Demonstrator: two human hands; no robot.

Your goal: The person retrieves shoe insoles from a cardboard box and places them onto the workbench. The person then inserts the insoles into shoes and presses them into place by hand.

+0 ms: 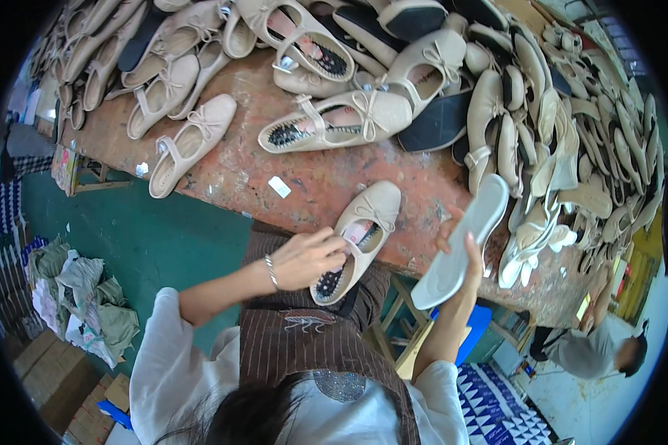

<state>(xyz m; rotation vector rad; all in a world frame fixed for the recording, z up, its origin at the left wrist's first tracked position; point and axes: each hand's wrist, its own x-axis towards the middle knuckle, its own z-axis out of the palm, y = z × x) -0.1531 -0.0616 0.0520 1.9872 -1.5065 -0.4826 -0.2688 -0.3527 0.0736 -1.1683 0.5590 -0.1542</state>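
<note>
A beige flat shoe [374, 208] with a small bow lies at the table's near edge, its heel end reaching over my lap. Inside it show a pinkish patch and a black dotted lining. My left hand [311, 259], with a bracelet at the wrist, is closed at the side of the shoe's opening near the strap; its fingertips are partly hidden. Further right, my right hand [464, 267] holds a pale grey-white insole [460, 245] tilted upward, thumb on the near face and fingers behind. The insole is apart from the shoe.
Heaps of beige shoes [489, 104] cover the back and right of the worn reddish table [237, 178]. A single shoe [193, 144] lies at left, near a small white label [280, 187]. Crumpled cloth [89, 297] lies on the green floor. Another person [590, 348] is at far right.
</note>
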